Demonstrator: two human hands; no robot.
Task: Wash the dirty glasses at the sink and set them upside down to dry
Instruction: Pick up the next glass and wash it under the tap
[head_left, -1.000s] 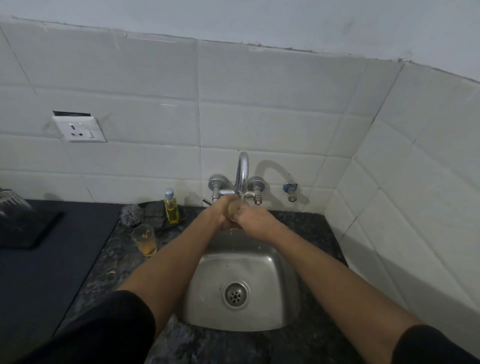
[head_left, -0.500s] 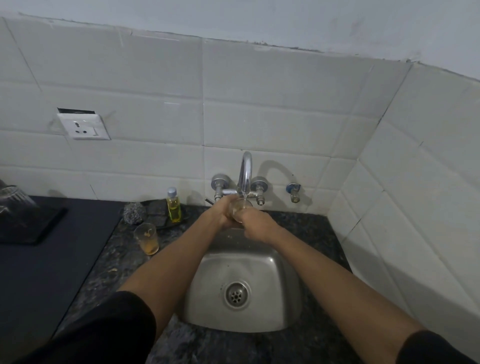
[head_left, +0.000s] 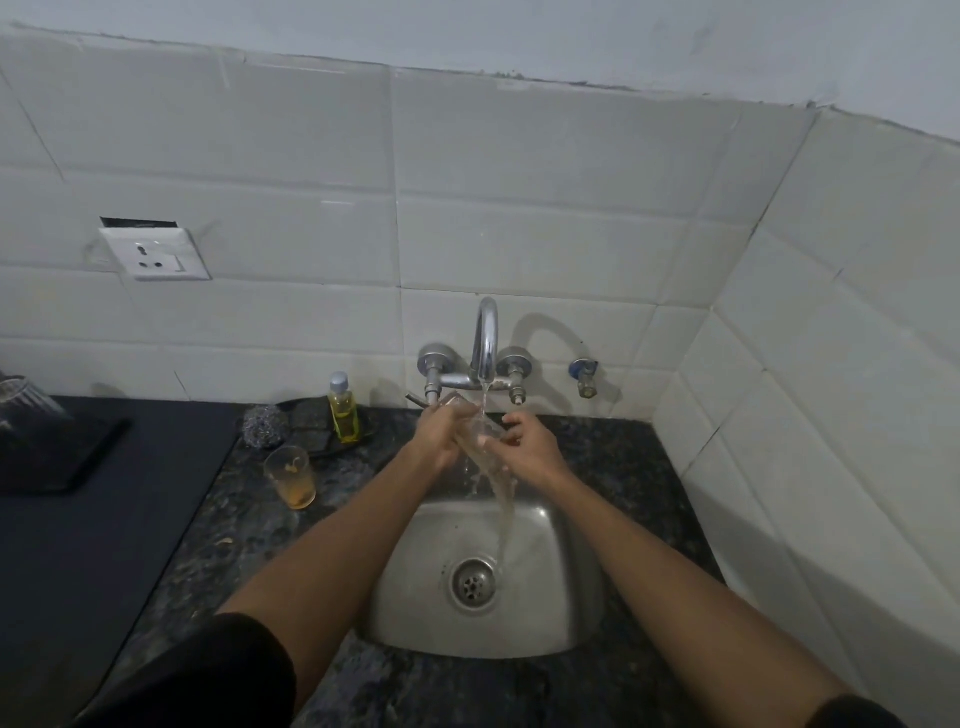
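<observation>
A person stands at a steel sink set into a dark speckled stone surface, both forearms reaching forward over the basin. The left hand grasps a clear glass, its grip wrapped round the upper part of the glass body near the base, which points up and away toward the wall. The glass is tilted, mouth lowermost and turned toward the person, and sits directly under the spout of the chrome tap. The right hand holds the lower, mouth end of the same glass, its grip curled on the rim with fingertips at or inside the opening; how far they reach in cannot be told. A thin stream of water falls from the spout onto the glass and pours out of it into the basin, landing just right of the round drain.

A second glass, upright and holding orange-brown residue at the bottom, stands on the stone surface to the left of the sink, well apart from the hands. Behind it, near the wall, lie a steel wool scrubber and a small bottle of yellow liquid, upright, with a pale cap. Further left a black mat covers the surface. A white wall socket is fixed to the tiles above.
</observation>
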